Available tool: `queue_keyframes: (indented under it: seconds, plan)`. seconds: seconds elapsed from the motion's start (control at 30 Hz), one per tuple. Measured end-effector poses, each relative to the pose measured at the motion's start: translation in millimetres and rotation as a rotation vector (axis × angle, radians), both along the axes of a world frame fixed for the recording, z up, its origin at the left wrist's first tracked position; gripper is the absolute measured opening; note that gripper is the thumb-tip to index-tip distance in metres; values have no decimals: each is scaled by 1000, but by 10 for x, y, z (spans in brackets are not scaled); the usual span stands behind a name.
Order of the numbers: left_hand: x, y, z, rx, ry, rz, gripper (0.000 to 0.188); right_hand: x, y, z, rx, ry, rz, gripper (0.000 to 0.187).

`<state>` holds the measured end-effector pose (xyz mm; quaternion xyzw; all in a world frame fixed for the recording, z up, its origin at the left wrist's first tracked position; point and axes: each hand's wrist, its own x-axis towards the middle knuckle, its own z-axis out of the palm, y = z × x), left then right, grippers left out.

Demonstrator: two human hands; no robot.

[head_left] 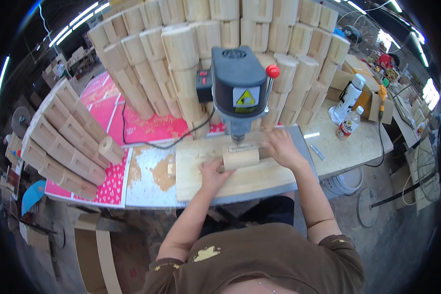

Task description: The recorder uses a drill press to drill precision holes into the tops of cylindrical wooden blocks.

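A short pale wooden cylinder [242, 160] lies on its side on a flat wooden board [196, 188], below the chuck of a small bench drill press [237, 83]. A slim strip with markings [241, 148] shows along its far side. My left hand [213, 174] is closed on the cylinder's left end, its thumb along the near side. Beside the right end, my right hand [282, 148] has its fingers bent down around something dark and partly hidden; what it holds I cannot make out. The press has a red-knobbed lever [272, 71] on its right.
Tall stacks of slotted wooden cylinders [181, 54] wall off the back, with another slanted stack [66, 142] at left. A black cable [157, 146] crosses the pink-covered table. Sawdust [162, 174] lies left of the board. A white bottle [348, 98] and a drink bottle [349, 122] stand at right.
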<state>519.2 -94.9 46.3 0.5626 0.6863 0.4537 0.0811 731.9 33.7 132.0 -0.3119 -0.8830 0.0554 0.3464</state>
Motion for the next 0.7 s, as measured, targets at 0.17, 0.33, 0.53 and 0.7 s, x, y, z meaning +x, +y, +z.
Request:
queue_keyframes:
  seconds: [0.17,0.33,0.53,0.7]
  plan:
    - [-469,-392,143,95,-149,-38,29,97,-66,-234,-8,-331,-83,30]
    - [-968,-930,434,1,-672,130,18,77,-62,-197,-29,-289,-70,30]
    - [-679,-777,707,-142,-1041,154,38,20,-198,-241,-53,-224,7,30]
    - [-459,-524,610,-269,-1006,218,49,48,-224,-231,-68,-187,56,29]
